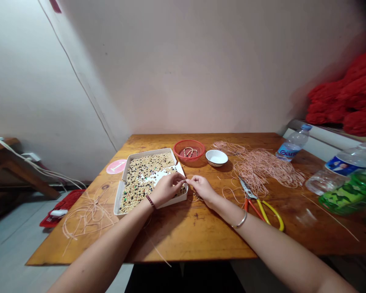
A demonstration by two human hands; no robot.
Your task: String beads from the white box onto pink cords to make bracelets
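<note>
Beads (134, 191), mostly pale with dark and a few green ones, lie loose in the white box (173, 200), left of centre on the table (198, 240). My left hand (168, 187) reaches over the box's near right part: palm down, fingers bent and bunched — I cannot tell how tightly they close or whether they have hold of a bead. Its tips meet those of my right hand (203, 189) at the box's right edge. Right hand: thumb and forefinger pinched together, apparently on a thin cord (190, 176); forearm angled inward. A beaded strand (198, 197) lies beneath that hand. Judged step: fitting a bead to the cord. The next move, as I assess it, calls for a steady right pinch — and fine left fingertip alignment.
</note>
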